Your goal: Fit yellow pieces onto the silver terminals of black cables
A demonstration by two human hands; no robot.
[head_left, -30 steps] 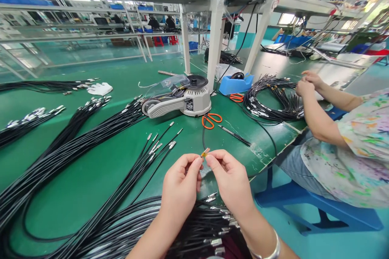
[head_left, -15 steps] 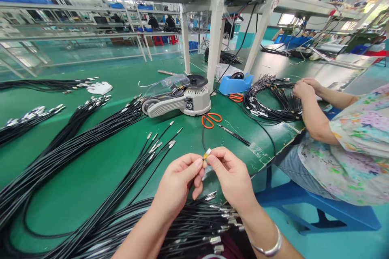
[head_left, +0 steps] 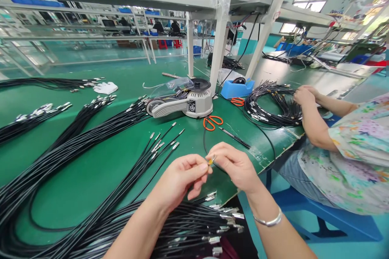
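Observation:
My left hand (head_left: 181, 178) and my right hand (head_left: 236, 166) meet over the near edge of the green table (head_left: 100, 158). Both pinch the metal end of a thin black cable (head_left: 210, 161), which carries a small strip of yellow tape. The cable loops away toward the orange scissors (head_left: 212, 121). Below my hands lies a bundle of black cables with metal tips (head_left: 194, 226). A silver bracelet sits on my right wrist.
A grey tape dispenser (head_left: 182, 101) stands mid-table. Long cable bundles (head_left: 75, 137) fan out at left, near a white glove (head_left: 105, 87). A blue tape holder (head_left: 237, 88) and coiled cables (head_left: 270, 105) lie at right, where a seated person's hands (head_left: 304, 95) work.
My hands have dropped slightly and turned, and the taped cable end now sits lower between the fingertips. The view has shifted a little. The person at right keeps both hands on the coil.

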